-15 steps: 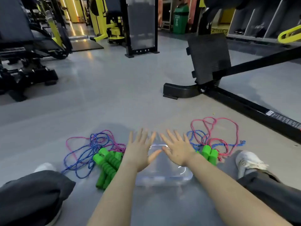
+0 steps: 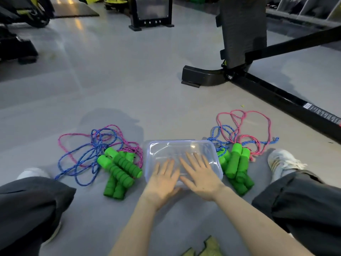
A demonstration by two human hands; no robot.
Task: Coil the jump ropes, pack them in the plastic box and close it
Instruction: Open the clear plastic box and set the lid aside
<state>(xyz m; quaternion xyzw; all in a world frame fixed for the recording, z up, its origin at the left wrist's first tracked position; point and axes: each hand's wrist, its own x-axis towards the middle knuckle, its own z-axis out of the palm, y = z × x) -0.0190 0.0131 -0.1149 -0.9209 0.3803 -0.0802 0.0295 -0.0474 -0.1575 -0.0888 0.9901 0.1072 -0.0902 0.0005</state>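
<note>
A clear plastic box (image 2: 184, 146) with its lid on lies on the grey floor between my legs. My left hand (image 2: 162, 180) and my right hand (image 2: 199, 178) rest flat on the lid's near half, fingers straight and spread. Left of the box lies a loose tangle of pink and blue jump ropes (image 2: 92, 148) with several green foam handles (image 2: 120, 170). Right of the box lies a second tangle of pink and blue rope (image 2: 243, 130) with more green handles (image 2: 236, 169).
A black gym machine base (image 2: 203, 76) and its long floor rail (image 2: 295, 106) run across the right. My dark trouser legs and white shoes (image 2: 282, 163) flank the box. Other black and yellow machines stand far back.
The view has tilted down and closer. Both hands have come down from hovering above the box and now lie flat on its lid, nearer to me.
</note>
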